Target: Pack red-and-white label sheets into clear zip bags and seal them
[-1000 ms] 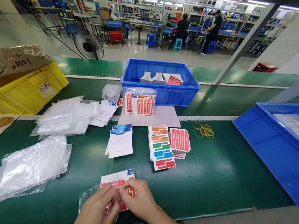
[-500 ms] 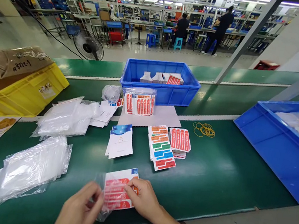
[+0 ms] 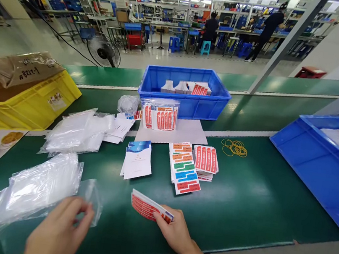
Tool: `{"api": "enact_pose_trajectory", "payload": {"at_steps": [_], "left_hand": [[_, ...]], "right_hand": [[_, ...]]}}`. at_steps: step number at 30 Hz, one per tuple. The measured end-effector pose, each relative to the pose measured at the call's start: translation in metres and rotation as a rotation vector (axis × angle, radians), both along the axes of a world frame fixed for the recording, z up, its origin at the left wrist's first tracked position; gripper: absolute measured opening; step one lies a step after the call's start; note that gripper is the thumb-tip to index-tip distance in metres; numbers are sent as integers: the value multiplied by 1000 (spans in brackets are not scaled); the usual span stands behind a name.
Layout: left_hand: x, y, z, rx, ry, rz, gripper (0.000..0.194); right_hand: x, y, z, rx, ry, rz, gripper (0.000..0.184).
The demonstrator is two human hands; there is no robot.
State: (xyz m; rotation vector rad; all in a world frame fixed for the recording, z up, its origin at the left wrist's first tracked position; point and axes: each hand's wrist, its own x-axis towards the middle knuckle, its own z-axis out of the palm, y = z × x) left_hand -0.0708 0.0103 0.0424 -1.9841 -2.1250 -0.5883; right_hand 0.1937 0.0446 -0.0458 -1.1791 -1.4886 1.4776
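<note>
My right hand (image 3: 175,229) grips a small stack of red-and-white label cards (image 3: 146,206), tilted and slightly bowed above the green bench. Thumb on top, fingers behind it. At the left, my left hand (image 3: 62,225) pinches a clear plastic bag (image 3: 94,203), whose thin film spreads around the fingers. Beside that hand lies a pile of clear plastic bags (image 3: 43,184). Beyond my hands are white leaflets with a blue top (image 3: 138,162), multicoloured label sheets (image 3: 185,167) and a stack of red label cards (image 3: 205,160).
A filled clear bag of labels (image 3: 160,115) leans against a blue crate (image 3: 185,109). Yellow rubber bands (image 3: 234,148) lie to the right, near another blue crate (image 3: 316,166). A yellow crate (image 3: 33,102) stands left, past more plastic bags (image 3: 79,132). People work in the background.
My left hand has moved left with the clear bag, away from the label cards. My right hand now holds the cards tilted up, apart from the bag.
</note>
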Motion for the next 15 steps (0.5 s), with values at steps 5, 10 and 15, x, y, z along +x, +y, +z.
{"api": "enact_pose_trajectory", "payload": {"at_steps": [5, 10, 15], "left_hand": [[46, 15, -50, -121, 25, -182, 24], [78, 14, -69, -182, -92, -225, 21], [95, 12, -75, -230, -184, -282, 19]], "right_hand": [[8, -4, 16, -323, 349, -223, 45], [20, -12, 28, -359, 360, -247, 49], [33, -21, 28, -310, 279, -300, 49]]}}
